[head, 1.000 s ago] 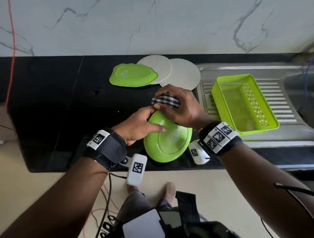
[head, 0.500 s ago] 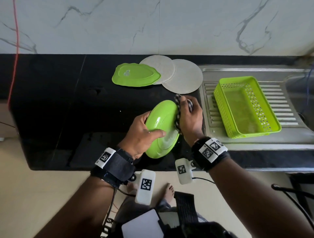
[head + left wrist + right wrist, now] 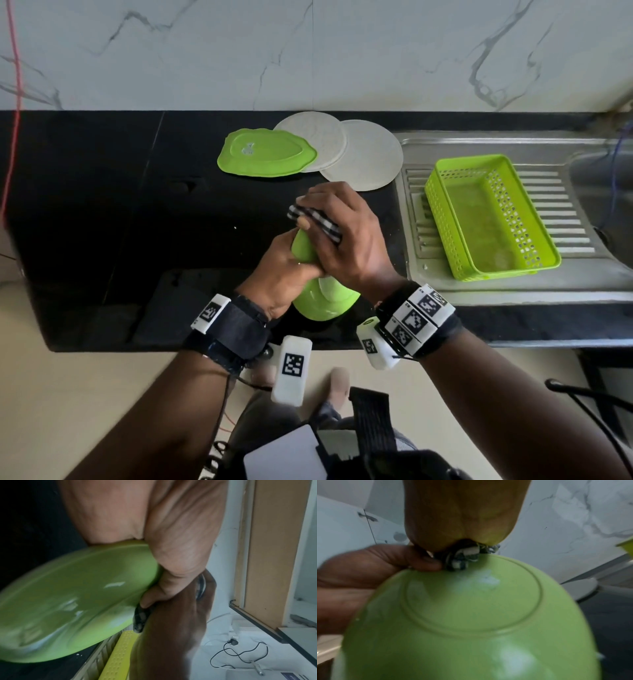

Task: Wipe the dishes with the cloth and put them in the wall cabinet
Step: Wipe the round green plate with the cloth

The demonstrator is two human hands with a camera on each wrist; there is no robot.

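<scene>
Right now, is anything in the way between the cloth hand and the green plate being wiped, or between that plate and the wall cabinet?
Nothing between them: the right hand presses the checked cloth straight onto the green plate, which the left hand holds tilted above the counter. The wall cabinet is in none of the views, so that path cannot be judged.

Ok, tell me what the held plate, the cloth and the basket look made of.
Round green plate: likely glossy plastic, with soft highlights and a moulded foot ring. Checked cloth: woven fabric, bunched and frayed. Green basket: moulded plastic, with perforated walls.

Glossy plastic plate (image 3: pixel 322 301), checked woven cloth (image 3: pixel 317 222), polished black counter (image 3: pixel 102 212).
</scene>
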